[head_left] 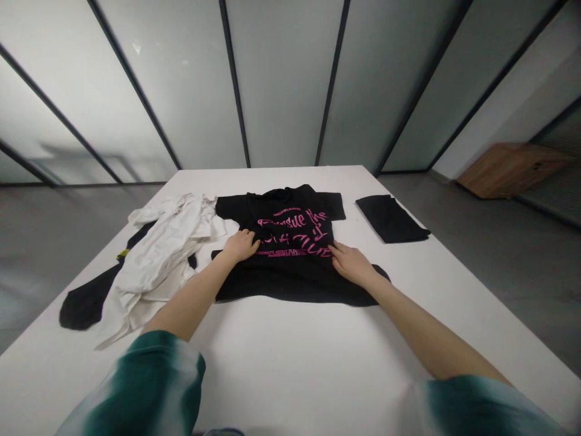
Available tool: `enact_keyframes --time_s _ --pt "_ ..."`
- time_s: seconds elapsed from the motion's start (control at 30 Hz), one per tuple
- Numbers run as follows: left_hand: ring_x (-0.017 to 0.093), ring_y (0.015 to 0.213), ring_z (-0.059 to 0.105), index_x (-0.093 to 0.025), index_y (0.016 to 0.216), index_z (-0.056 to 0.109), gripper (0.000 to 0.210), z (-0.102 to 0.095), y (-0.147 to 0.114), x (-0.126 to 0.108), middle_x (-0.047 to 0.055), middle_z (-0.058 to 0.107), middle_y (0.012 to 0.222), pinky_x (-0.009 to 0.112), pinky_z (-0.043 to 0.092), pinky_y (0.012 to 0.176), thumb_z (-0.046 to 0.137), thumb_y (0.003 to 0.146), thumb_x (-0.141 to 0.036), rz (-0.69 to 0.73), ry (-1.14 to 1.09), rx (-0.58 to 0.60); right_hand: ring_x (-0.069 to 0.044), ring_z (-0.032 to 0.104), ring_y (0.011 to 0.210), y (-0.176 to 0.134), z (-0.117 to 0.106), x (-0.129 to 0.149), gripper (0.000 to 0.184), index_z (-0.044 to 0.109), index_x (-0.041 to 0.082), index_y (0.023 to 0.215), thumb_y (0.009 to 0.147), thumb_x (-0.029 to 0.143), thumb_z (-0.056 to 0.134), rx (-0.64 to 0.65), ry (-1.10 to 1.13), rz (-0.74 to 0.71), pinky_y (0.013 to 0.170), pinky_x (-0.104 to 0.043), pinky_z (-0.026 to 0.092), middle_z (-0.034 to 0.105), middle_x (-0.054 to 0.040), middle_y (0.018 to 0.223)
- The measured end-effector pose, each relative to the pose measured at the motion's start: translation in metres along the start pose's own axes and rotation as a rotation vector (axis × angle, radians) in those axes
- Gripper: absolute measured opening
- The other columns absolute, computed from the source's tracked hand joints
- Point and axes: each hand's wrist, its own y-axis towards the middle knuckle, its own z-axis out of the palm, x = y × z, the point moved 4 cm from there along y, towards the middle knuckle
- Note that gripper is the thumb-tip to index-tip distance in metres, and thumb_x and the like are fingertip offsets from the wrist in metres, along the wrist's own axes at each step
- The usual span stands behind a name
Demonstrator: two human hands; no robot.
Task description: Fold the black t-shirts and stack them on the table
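A black T-shirt (pixel 290 281) with pink lettering lies on the white table in front of me, its collar end away from me and its sleeves out to both sides. The cloth is wrinkled across the print, and the hem spreads wide nearest me. At the shirt's left side, my left hand (pixel 242 246) is closed on the fabric, fingers curled in. My right hand (pixel 353 263) pinches the opposite side beside the last letters. The fingertips of both hands are partly hidden by the cloth.
To the left, a loose pile of white clothing (pixel 157 257) overlaps a dark garment (pixel 86 300) with a small yellow patch. A folded black cloth (pixel 391 219) lies at the right. The white table (pixel 281 363) ends before frosted glass panels (pixel 285 79).
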Motion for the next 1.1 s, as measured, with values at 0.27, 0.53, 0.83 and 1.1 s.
enact_keyframes --time_s 0.27,0.53,0.83,1.1 --pt "0.029 0.091 0.067 -0.019 0.09 0.067 0.039 -0.005 -0.009 0.015 0.014 0.072 0.094 0.037 0.05 0.08 0.038 0.095 -0.044 -0.175 -0.019 -0.119 -0.029 0.062 0.097 -0.021 -0.015 0.014 0.028 0.077 0.025 0.095 0.092 0.038 0.053 0.036 0.078 -0.087 0.092 -0.044 0.046 0.07 -0.0118 0.098" --pt "0.03 0.095 0.067 -0.021 0.092 0.065 0.033 0.004 -0.009 0.021 0.012 0.072 0.1 0.036 0.048 0.076 0.04 0.094 -0.044 -0.197 -0.107 -0.138 -0.026 0.063 0.089 -0.018 -0.016 -0.004 0.032 0.068 0.026 0.087 0.093 0.045 0.044 -0.142 0.462 0.089 0.086 -0.041 0.047 0.07 -0.0073 0.091" --pt "0.03 0.091 0.068 -0.021 0.092 0.066 0.033 0.005 -0.008 0.026 0.011 0.073 0.095 0.036 0.047 0.074 0.043 0.093 -0.045 -0.217 -0.146 -0.129 -0.024 0.062 0.083 -0.019 -0.017 -0.004 0.03 0.062 0.025 0.078 0.094 0.044 0.046 -0.128 0.498 0.057 0.081 -0.038 0.047 0.068 -0.0058 0.083" --pt "0.025 0.091 0.068 -0.022 0.099 0.067 0.034 0.006 -0.008 0.028 0.007 0.073 0.096 0.032 0.046 0.074 0.043 0.094 -0.045 -0.203 -0.148 -0.101 -0.024 0.064 0.081 -0.018 -0.012 -0.009 0.03 0.064 0.024 0.079 0.093 0.044 0.047 -0.159 0.5 0.059 0.079 -0.038 0.049 0.069 -0.0065 0.083"
